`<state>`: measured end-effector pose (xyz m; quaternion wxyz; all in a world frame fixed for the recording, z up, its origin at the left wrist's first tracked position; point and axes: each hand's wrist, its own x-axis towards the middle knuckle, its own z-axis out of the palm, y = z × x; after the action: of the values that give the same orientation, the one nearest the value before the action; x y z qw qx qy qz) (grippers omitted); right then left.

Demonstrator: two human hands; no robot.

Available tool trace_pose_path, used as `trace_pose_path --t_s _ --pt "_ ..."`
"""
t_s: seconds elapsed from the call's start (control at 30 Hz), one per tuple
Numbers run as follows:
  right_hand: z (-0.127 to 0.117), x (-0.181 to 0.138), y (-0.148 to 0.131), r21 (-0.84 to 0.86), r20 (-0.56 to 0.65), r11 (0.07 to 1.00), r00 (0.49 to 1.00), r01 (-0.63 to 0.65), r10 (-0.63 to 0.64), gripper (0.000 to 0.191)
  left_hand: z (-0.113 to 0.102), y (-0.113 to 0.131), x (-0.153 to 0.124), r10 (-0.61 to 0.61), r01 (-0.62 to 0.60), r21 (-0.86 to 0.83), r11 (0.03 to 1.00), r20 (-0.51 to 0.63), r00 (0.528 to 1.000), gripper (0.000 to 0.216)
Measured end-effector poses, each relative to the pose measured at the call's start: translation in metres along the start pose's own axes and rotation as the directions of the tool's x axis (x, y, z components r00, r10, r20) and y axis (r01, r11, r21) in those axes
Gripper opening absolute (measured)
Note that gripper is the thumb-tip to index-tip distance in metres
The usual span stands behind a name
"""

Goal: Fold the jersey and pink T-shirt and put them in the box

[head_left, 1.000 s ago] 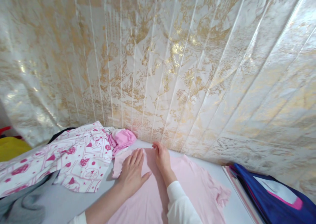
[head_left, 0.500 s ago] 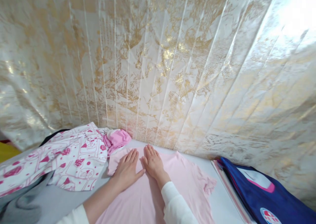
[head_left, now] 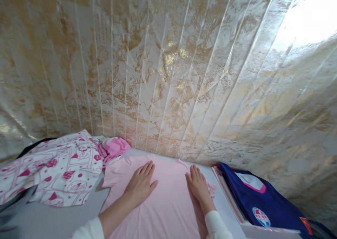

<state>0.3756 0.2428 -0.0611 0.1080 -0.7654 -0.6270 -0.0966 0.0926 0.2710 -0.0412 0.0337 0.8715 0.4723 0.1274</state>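
A pale pink T-shirt [head_left: 165, 193] lies spread on a light grey surface, its collar end toward the patterned wall. My left hand [head_left: 142, 183] rests flat on the shirt's left upper part, fingers stretched out and thumb apart. Over by the right sleeve, my right hand [head_left: 197, 183] also lies flat on the fabric with its fingers extended. Neither hand grips anything. Part of the right sleeve is hidden behind my right hand, and the shirt's lower end runs out of view.
White clothing with a pink print [head_left: 71, 168] lies heaped at left, beside a bright pink bunched cloth [head_left: 116, 149]. A folded navy blue item with a round badge [head_left: 252, 193] is at right. A shiny gold-and-silver patterned covering [head_left: 168, 74] rises behind.
My right hand has slid right across the shirt, away from my left hand, and the cloth there now lies flatter. My left hand stays on the shirt's left part. The view has shifted right.
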Motion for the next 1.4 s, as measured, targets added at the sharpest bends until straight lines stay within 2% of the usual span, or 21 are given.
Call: trace_pose_path --t_s 0.1,0.17,0.27,0.37,0.5,0.6,0.7,0.77,0.97,1.23,1.4 --pt "0.006 -0.002 -0.008 -0.004 -0.04 0.998 0.997 0.059 -0.059 0.05 -0.003 -0.001 0.0 0.007 -0.007 -0.012 1.0 0.002 1.0 0.062" --pt "0.011 -0.005 -0.02 0.003 -0.065 0.993 0.991 0.117 -0.116 0.047 -0.005 0.007 0.006 0.048 -0.047 -0.023 0.999 0.002 0.999 0.06" --pt "0.019 -0.012 -0.033 0.009 -0.107 0.985 0.979 0.173 -0.171 0.046 -0.003 0.034 0.027 0.189 -0.189 -0.057 0.98 -0.006 0.982 0.058" --pt "0.024 -0.017 -0.035 0.004 -0.149 0.979 0.968 0.205 -0.202 0.048 0.009 0.069 0.059 0.31 -0.311 -0.101 0.945 -0.026 0.951 0.05" --pt "0.03 -0.019 -0.024 0.037 -0.207 0.969 0.95 0.246 -0.233 0.051 0.029 0.096 0.091 0.304 -0.311 -0.112 0.944 -0.075 0.95 0.043" --pt "0.028 -0.017 -0.015 0.059 -0.198 0.975 0.96 0.216 -0.2 0.05 0.041 0.095 0.095 0.278 -0.288 -0.101 0.952 -0.102 0.955 0.048" --pt "0.02 -0.014 -0.011 0.016 -0.059 0.997 0.995 0.08 -0.078 0.052 0.05 0.089 0.092 0.267 -0.276 -0.095 0.956 -0.1 0.959 0.051" --pt "0.013 -0.011 -0.01 -0.009 0.014 1.0 1.0 0.006 -0.006 0.054 0.052 0.085 0.09 0.266 -0.274 -0.092 0.957 -0.09 0.96 0.051" --pt "0.004 -0.004 -0.006 -0.041 0.046 0.996 0.996 -0.077 0.078 0.058 0.053 0.082 0.088 0.256 -0.263 -0.073 0.962 -0.093 0.962 0.054" --pt "-0.003 -0.001 0.0 -0.064 0.023 0.996 0.997 -0.067 0.068 0.058 0.044 0.081 0.091 0.246 -0.253 -0.067 0.965 -0.102 0.964 0.047" --pt "-0.001 0.003 -0.025 -0.022 0.013 0.996 0.996 0.092 -0.092 0.052 0.045 0.082 0.093 0.266 -0.273 -0.059 0.96 -0.1 0.959 0.048"
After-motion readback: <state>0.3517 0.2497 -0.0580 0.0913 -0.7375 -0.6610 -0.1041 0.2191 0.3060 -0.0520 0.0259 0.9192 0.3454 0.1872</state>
